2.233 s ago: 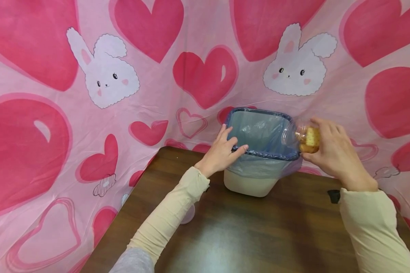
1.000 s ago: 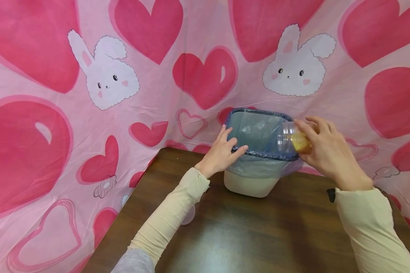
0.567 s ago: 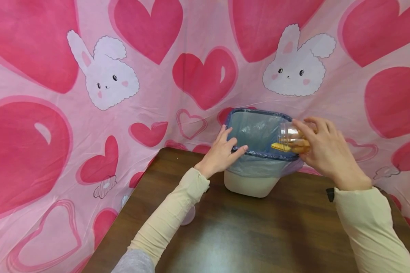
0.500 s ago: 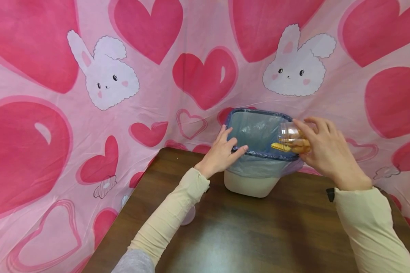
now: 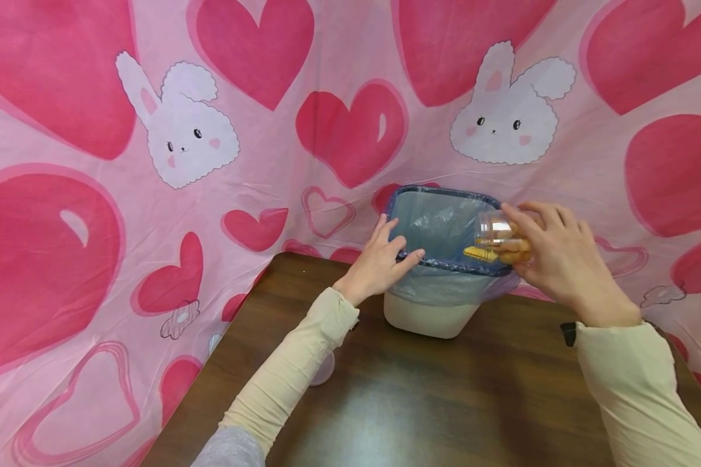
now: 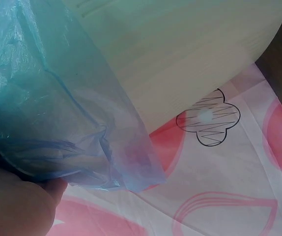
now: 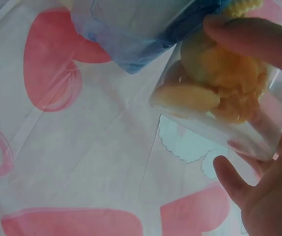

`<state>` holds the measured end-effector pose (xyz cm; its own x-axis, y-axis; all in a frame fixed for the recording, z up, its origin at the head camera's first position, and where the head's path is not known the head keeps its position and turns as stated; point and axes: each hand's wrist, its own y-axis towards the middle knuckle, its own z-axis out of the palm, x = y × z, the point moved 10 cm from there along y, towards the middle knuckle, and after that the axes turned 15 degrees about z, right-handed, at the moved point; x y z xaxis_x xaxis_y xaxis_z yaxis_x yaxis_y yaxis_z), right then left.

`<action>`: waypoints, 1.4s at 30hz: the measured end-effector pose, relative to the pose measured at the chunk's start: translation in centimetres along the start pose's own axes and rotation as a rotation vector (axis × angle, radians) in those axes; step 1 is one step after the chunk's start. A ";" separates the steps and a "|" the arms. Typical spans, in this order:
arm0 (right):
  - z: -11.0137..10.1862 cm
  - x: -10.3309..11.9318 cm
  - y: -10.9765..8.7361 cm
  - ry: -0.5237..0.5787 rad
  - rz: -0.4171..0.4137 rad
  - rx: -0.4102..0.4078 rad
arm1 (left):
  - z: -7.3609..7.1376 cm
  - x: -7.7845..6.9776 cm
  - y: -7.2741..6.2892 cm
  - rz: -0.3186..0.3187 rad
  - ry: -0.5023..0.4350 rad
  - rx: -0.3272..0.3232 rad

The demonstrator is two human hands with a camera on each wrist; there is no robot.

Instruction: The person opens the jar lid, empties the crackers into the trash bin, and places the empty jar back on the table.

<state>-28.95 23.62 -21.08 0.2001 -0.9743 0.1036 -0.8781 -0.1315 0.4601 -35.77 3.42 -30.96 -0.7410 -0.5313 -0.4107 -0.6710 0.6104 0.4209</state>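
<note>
In the head view, a cream trash bin (image 5: pixel 428 316) with a translucent blue liner (image 5: pixel 444 290) stands at the table's back. My left hand (image 5: pixel 376 263) rests on its left rim, fingers spread and slightly bent, thumb over the front rim. My right hand (image 5: pixel 566 259) grips a clear jar (image 5: pixel 493 228) tipped sideways over the right rim, mouth toward the bin. A yellow crinkle-cut piece (image 5: pixel 480 253) pokes out of the jar's mouth. In the right wrist view, yellow-orange pieces (image 7: pixel 224 73) fill part of the jar. The bin's bottom is hidden.
A pale round disc, perhaps a lid (image 5: pixel 324 370), lies on the brown table (image 5: pixel 420 402), partly behind my left forearm. Close behind the bin hangs a pink cloth (image 5: pixel 339 52) with hearts and rabbits. A small dark object (image 5: pixel 568 334) shows beside my right cuff.
My right hand has moved the jar slightly left and tipped it further. The yellow pieces have slid toward its mouth, and one now sticks out. My left hand has stayed on the rim.
</note>
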 end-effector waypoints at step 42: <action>0.5 -3.8 0.0 0.254 0.266 0.121 | 0.1 0.1 0.0 0.000 -0.002 -0.002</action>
<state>-29.94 27.21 -21.94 0.0464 -0.9029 0.4273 -0.9556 0.0845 0.2824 -35.81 3.40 -31.05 -0.7412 -0.5301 -0.4119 -0.6708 0.6095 0.4226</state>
